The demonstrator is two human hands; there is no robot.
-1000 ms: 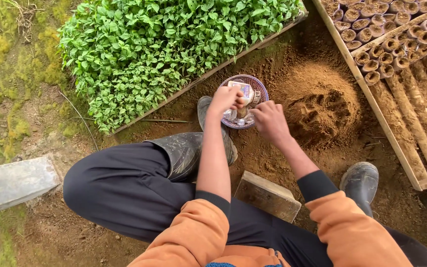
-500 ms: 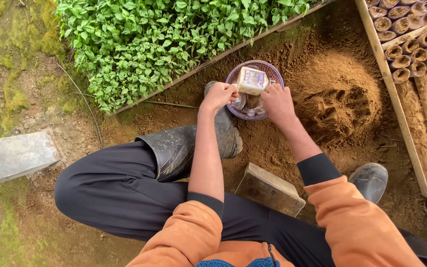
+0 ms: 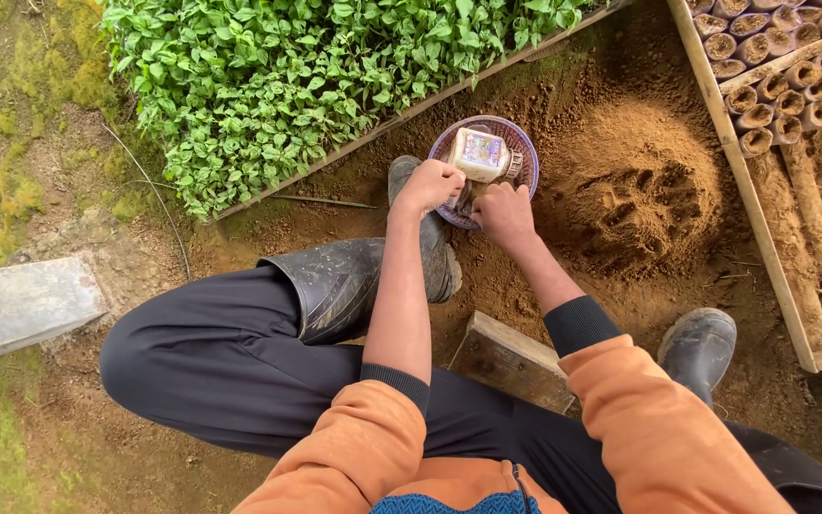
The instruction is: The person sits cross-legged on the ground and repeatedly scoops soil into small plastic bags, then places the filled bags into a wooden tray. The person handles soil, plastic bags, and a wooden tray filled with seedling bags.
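Both hands [image 3: 468,200] grip glossy packet [image 3: 479,152] over round woven basket [image 3: 523,152].

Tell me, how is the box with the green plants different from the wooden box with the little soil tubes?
The seedling bed is packed with leafy green plants; the wooden tray holds brown soil-filled tubes with no leaves showing. The seedling bed lies beyond the left hand, the wooden tray out past the right hand. Both have wooden edges and sit on bare soil.

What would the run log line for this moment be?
left hand: on basket rim | right hand: at small packet | purple basket: on soil | seedling bed: beside
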